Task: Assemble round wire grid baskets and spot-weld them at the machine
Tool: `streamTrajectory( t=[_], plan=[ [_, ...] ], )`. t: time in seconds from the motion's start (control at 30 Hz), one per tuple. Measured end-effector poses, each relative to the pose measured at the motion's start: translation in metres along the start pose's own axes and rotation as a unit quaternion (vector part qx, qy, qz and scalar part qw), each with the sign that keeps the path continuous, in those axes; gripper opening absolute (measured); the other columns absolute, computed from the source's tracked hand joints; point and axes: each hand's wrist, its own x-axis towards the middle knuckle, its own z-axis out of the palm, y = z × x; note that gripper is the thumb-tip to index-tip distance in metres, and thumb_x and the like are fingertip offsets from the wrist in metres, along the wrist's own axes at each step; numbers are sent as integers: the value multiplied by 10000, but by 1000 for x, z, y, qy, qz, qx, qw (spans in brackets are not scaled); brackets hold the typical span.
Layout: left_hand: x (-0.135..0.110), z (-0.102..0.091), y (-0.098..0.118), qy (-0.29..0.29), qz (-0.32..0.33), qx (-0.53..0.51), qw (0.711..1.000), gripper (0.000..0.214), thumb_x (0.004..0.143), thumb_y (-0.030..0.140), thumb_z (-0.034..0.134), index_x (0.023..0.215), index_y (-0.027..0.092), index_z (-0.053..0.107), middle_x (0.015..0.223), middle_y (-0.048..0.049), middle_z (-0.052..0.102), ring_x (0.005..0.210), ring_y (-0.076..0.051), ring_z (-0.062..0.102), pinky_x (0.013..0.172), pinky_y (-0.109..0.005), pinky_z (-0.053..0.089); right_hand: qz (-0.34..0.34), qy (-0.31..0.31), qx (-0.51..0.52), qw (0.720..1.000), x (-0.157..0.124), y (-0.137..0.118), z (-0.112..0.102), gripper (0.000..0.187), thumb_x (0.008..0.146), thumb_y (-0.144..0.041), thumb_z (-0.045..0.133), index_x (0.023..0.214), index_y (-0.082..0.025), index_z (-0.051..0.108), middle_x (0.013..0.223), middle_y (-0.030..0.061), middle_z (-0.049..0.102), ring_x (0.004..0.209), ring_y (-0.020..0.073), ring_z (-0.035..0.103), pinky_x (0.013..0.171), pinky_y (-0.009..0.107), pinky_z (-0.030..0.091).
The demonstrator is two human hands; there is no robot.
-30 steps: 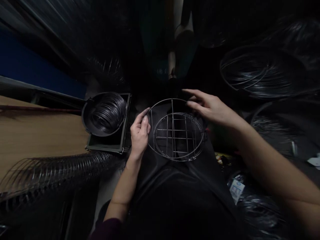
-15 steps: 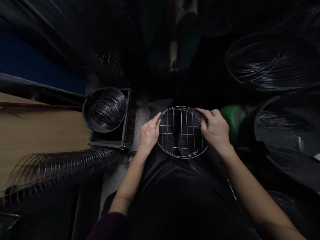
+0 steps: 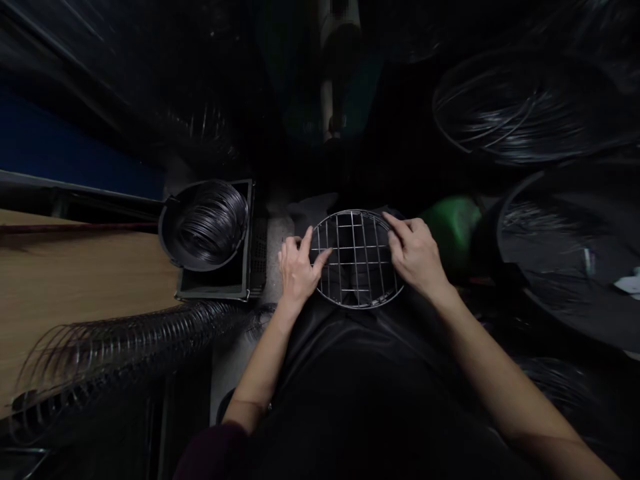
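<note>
A round wire grid [image 3: 356,259] with a ring rim lies on my dark-clothed lap. My left hand [image 3: 298,270] rests on its left edge, fingers stretched and spread over the wires. On the grid's right rim sits my right hand [image 3: 414,255], its fingers curled and pinching the rim at the upper right. The grid looks flat and level between the two hands.
A black bowl of wire rings [image 3: 206,223] sits in a dark crate [image 3: 220,285] to the left. A long row of wire rings [image 3: 110,343] lies across a wooden table [image 3: 60,280]. Big bundles of wire rings [image 3: 520,110] fill the right. A green object [image 3: 453,227] shows beside my right hand.
A second, larger ring stood apart from the grid a second ago; now ring and grid lie together. My right hand came down onto the rim, and my left fingers have spread out.
</note>
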Motion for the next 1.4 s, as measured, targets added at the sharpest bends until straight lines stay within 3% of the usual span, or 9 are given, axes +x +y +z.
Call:
streamTrajectory(
  t=[0.17, 0.4, 0.53, 0.63, 0.77, 0.9, 1.03, 1.23, 1.4],
  plan=[
    [-10, 6, 1, -31, 13, -70, 997, 726, 946, 610, 492, 1514, 167, 404, 1386, -186, 579, 1269, -297, 538, 1054, -463, 421, 3, 7, 11, 1000, -47, 3, 3, 594, 970, -463, 389, 1501, -203, 433, 1457, 175, 435, 1362, 326, 407, 1135, 562, 341],
    [-12, 21, -1, -34, 12, -191, 981, 659, 1003, 603, 333, 1521, 195, 357, 1487, -132, 513, 1391, -240, 484, 1215, -451, 304, 83, 35, 174, 981, -79, 7, 35, 653, 1010, -520, 144, 1595, -232, 160, 1606, 126, 270, 1508, 260, 253, 1202, 525, 299],
    [4, 19, -17, -76, -23, -360, 930, 739, 920, 696, 447, 1515, 267, 355, 1562, -121, 425, 1457, -263, 414, 1214, -459, 342, 59, 13, 239, 969, -79, 21, 22, 748, 985, -653, 174, 1608, -239, 142, 1632, 107, 249, 1501, 231, 285, 1213, 461, 316],
    [41, 12, -32, -111, -62, -501, 856, 811, 898, 734, 416, 1556, 284, 267, 1534, -157, 456, 1401, -299, 489, 1158, -515, 412, 86, 58, 185, 977, -69, 65, -12, 639, 981, -606, 329, 1480, -227, 452, 1510, 115, 469, 1407, 234, 441, 1176, 443, 367],
    [105, 2, -36, -311, -62, -430, 845, 953, 797, 602, 684, 1580, 317, 222, 1598, -144, 372, 1487, -343, 353, 1218, -584, 263, 270, 172, 9, 947, -42, 165, -82, 432, 973, -400, 388, 1205, -150, 653, 1232, 135, 672, 1163, 238, 615, 1059, 433, 457],
    [144, -3, -29, -445, 1, -305, 842, 996, 693, 571, 793, 1544, 337, 331, 1636, -106, 299, 1518, -370, 265, 1207, -595, 260, 394, 35, -99, 913, -9, 250, -118, 377, 942, -255, 461, 1211, -72, 652, 1256, 183, 656, 1168, 259, 605, 1058, 389, 433],
    [155, -2, -20, -471, 12, -274, 839, 810, 708, 599, 761, 1430, 337, 504, 1566, -77, 443, 1476, -363, 365, 1196, -557, 320, 369, -39, -100, 923, 27, 286, -96, 358, 916, -234, 552, 1227, -84, 649, 1268, 187, 640, 1153, 253, 587, 1049, 357, 416],
    [141, -50, -6, -378, -21, -292, 878, 930, 581, 533, 874, 1402, 444, 446, 1293, -24, 646, 1242, -366, 605, 1065, -625, 475, 331, -106, -122, 930, 54, 301, -64, 393, 913, -178, 533, 1292, -90, 585, 1348, 241, 539, 1208, 294, 502, 1031, 395, 391],
    [130, -97, -7, -172, 126, -296, 931, 1062, 359, 431, 965, 1278, 644, 477, 1291, 150, 582, 1207, -361, 566, 1044, -705, 437, 333, -85, -142, 928, 45, 308, -77, 420, 963, -141, 413, 1355, -11, 492, 1241, 279, 577, 1084, 279, 560, 958, 382, 411]
  ],
)
